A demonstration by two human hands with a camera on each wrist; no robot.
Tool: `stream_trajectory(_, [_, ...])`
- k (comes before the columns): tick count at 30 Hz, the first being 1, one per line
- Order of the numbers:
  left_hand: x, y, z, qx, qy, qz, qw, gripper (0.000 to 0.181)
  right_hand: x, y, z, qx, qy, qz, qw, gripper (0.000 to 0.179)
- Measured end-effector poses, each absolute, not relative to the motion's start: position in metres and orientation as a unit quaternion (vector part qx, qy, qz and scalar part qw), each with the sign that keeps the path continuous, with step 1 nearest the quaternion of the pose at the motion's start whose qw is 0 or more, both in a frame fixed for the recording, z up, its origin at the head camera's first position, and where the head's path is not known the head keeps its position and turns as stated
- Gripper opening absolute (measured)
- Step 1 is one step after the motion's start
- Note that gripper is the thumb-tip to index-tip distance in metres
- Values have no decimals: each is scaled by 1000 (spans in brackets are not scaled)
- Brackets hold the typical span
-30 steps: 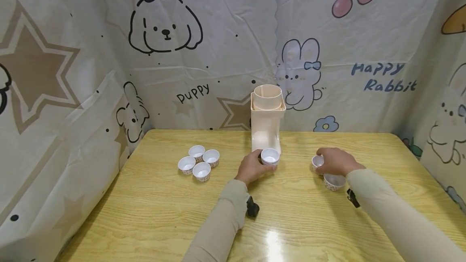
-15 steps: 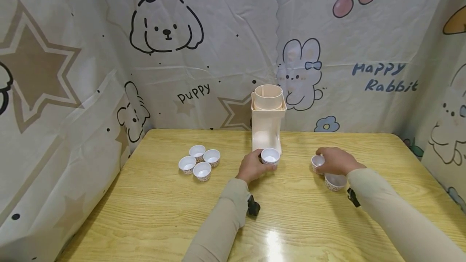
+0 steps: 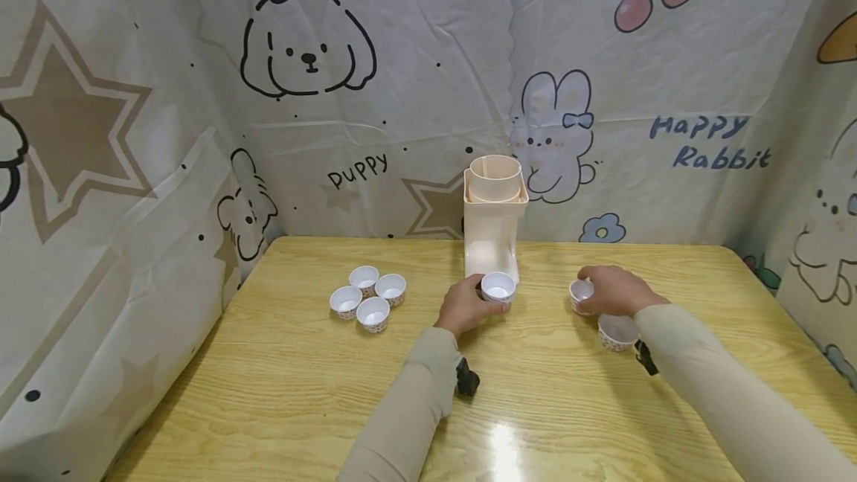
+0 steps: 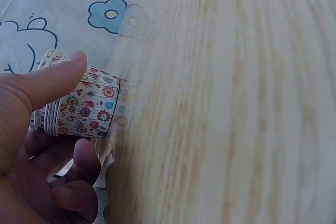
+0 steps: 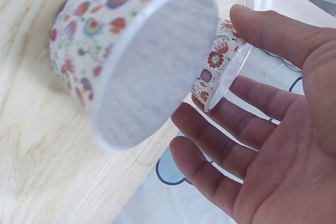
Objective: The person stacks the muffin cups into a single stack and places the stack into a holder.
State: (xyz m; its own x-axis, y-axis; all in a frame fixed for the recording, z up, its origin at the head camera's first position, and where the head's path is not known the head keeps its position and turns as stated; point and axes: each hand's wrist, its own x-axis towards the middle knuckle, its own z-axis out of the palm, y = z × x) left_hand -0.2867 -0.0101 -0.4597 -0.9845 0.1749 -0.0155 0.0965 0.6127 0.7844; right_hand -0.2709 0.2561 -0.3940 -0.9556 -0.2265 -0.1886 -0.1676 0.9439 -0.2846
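My left hand [image 3: 466,305] grips a stack of flower-printed paper cups [image 3: 498,287] in front of the beige dispenser. Several nested rims show on that stack in the left wrist view, with the thumb [image 4: 58,80] across its side. Over to the right, my right hand [image 3: 617,291] holds one paper cup [image 3: 581,294] between thumb and fingers, its white mouth facing up. A further cup [image 5: 152,72] stands just below that hand, beside the wrist; it looms large in the right wrist view and partly covers the held cup [image 5: 218,64] behind it.
The beige dispenser [image 3: 492,229], with a round tube on top, stands at the table's back edge. Several white-lined cups [image 3: 373,314] are grouped on the left of the wooden table [image 3: 281,407]. A printed curtain [image 3: 428,80] surrounds the table's back and sides.
My right hand has shifted slightly away and to the left with its cup, leaving the cup by the wrist in place. My left hand keeps its hold on the stack.
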Motion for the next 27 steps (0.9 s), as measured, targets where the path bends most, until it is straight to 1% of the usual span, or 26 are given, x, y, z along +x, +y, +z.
stream_trajectory(8, [-286,-10,-459,73,898,431,45,62,-281,248,-389,-89,981,-132,113,64])
stream_trajectory(12, [-285,-10,-458,73,898,431,44,62,-288,243,-383,-91,980,-141,102,64])
stream_trajectory(19, [-286,-9,-460,68,898,432,44,62,-295,221,-375,-88,978,-165,92,65])
stream_trajectory(27, [-287,-10,-460,66,894,441,38,60,-297,199,-377,-101,973,-194,77,63])
